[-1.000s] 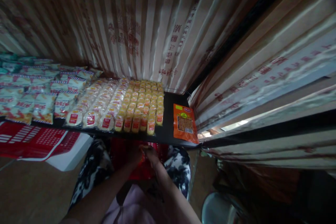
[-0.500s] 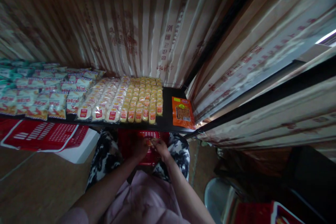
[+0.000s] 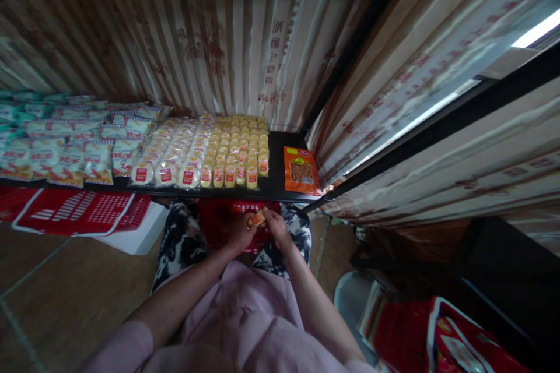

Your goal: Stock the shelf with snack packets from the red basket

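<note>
My left hand (image 3: 240,232) and my right hand (image 3: 275,226) meet over a red basket (image 3: 221,222) on my lap. Both are closed on a small yellow-and-red snack packet (image 3: 256,219) held between them. Just beyond, a black shelf (image 3: 280,183) carries rows of the same small yellow packets (image 3: 238,151), clear packets with red labels (image 3: 175,154) to their left, and one orange packet (image 3: 301,170) lying alone at the right end.
White-and-red snack bags (image 3: 61,151) fill the shelf's left part. A red basket (image 3: 74,211) sits on a white box at lower left. Striped curtains hang behind and to the right. A red bag (image 3: 420,332) and a grey stool (image 3: 350,303) stand at lower right.
The view has tilted down and pulled back. My hands rose slightly out of the lap basket, and the small packet now shows between them.
</note>
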`<state>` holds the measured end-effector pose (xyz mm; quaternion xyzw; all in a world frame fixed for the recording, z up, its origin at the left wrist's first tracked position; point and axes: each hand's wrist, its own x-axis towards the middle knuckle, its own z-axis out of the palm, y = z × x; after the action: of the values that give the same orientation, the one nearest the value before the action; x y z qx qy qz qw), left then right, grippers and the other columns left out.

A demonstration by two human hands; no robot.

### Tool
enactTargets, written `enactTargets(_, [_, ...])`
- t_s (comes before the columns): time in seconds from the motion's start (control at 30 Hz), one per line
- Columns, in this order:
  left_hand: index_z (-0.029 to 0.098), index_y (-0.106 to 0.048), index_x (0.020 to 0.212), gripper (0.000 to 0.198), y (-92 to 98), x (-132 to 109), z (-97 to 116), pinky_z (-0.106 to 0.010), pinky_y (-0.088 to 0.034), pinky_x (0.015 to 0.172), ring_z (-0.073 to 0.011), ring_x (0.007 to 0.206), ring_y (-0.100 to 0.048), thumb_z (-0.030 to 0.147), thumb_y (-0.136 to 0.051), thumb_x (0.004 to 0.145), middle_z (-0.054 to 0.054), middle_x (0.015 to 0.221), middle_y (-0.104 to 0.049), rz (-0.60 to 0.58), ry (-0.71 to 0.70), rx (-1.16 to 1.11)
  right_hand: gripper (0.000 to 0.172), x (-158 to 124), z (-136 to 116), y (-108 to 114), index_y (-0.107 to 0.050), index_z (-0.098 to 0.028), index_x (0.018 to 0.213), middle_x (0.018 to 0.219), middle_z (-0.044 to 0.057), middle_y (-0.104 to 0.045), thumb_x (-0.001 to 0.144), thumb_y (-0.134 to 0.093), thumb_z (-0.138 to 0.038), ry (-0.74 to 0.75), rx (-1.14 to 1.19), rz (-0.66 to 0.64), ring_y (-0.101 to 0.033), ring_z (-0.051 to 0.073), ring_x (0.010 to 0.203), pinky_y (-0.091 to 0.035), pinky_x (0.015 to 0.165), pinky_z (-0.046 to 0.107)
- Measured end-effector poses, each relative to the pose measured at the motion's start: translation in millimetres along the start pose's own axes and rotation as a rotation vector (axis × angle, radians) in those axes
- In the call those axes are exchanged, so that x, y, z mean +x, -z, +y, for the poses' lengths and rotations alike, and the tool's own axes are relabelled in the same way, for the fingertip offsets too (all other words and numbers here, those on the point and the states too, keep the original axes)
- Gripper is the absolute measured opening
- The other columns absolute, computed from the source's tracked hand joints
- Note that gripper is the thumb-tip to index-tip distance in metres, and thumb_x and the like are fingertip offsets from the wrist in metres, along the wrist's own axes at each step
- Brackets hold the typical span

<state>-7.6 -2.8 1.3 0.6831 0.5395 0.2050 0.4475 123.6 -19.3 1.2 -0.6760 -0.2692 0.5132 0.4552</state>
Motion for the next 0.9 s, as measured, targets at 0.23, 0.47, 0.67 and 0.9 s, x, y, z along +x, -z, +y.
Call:
enactTargets(0.23, [0.017,-0.057,0.109,0.035,1.9,-3,5,-0.03,-0.047,0.091,-0.0188,0.103,-0.059,0.011,-0.057,0.075,-0.007,0.11,-0.064,0.03,-0.052,-0.007,0.05,-1,-9,1,-0.058,-0.02,0.07,0.049,-0.004,-0.051,0.068,-0.06,-0.07,0.013,0.016,0.021,-0.044,0.011,0.044,-0.031,0.045,0.025])
enactTargets(0.47, [0.019,-0.056,0.11,0.031,3.3,-7,13,-0.028,-0.05,0.085,-0.0182,0.102,-0.06,0.016,-0.056,0.079,-0.006,0.11,-0.064,0.076,-0.054,-0.036,0.047,-7,-17,1,-0.055,-0.021,0.067,0.051,-0.004,-0.051,0.069,-0.06,-0.068,0.041,0.059,0.017,-0.044,0.012,0.046,-0.032,0.046,0.026])
enactTargets(0.67, [0.018,-0.057,0.11,0.03,0.8,-7,15,-0.03,-0.05,0.084,-0.0197,0.103,-0.06,0.017,-0.056,0.08,-0.007,0.112,-0.064,0.134,-0.058,-0.075,0.045,-9,-17,2,-0.053,-0.022,0.067,0.054,-0.002,-0.052,0.072,-0.057,-0.067,0.056,0.103,0.021,-0.044,0.012,0.048,-0.032,0.048,0.026])
enactTargets(0.9, [0.018,-0.056,0.115,0.034,2.0,-4,19,-0.029,-0.05,0.086,-0.0193,0.107,-0.06,0.017,-0.055,0.082,-0.008,0.119,-0.062,0.161,-0.021,-0.09,0.033,-12,-16,1,-0.059,-0.021,0.075,0.058,-0.003,-0.055,0.068,-0.064,-0.053,0.057,0.184,-0.01,-0.045,0.011,0.049,-0.034,0.049,0.024])
